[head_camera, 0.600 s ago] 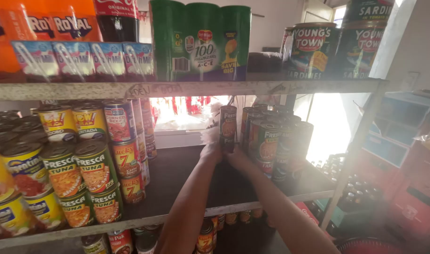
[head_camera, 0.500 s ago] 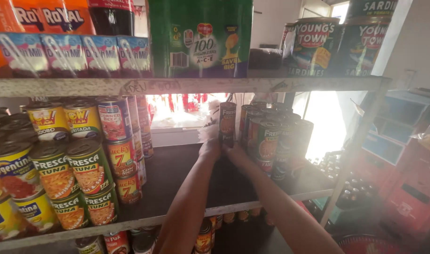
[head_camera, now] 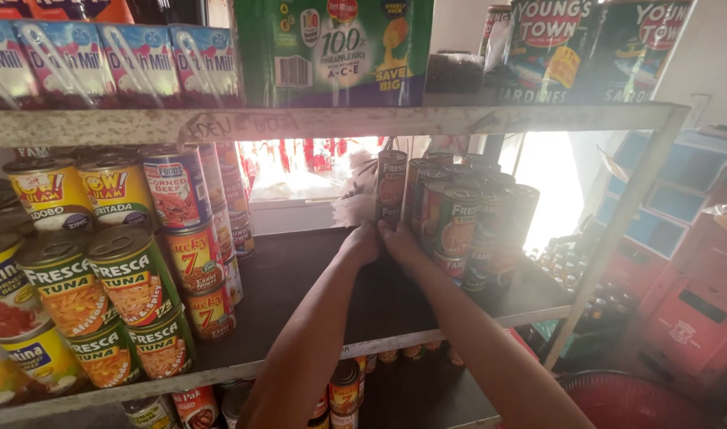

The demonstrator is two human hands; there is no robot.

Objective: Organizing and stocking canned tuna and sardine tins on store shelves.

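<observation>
Upper left: row of blue and white cartons (head_camera: 109, 59) on the top shelf.
Top centre: green shrink-wrapped pack of juice cans (head_camera: 340, 48), yellow and red on its label.
Upper right: dark green cans with red and yellow labels (head_camera: 554, 48).
Left, middle shelf: stacked tins with yellow labels (head_camera: 85, 191) above green-labelled tins (head_camera: 133, 278); beside them red and blue tins (head_camera: 177, 187).
Centre right: cluster of green and red cans (head_camera: 451, 214), a tall red-labelled one (head_camera: 391, 187) at its left edge.
Lower right: red crates (head_camera: 681, 310).

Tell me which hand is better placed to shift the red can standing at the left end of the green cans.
Probably the left. The left hand sits right below the red can, while the right hand lies nearer the green cans.
</observation>
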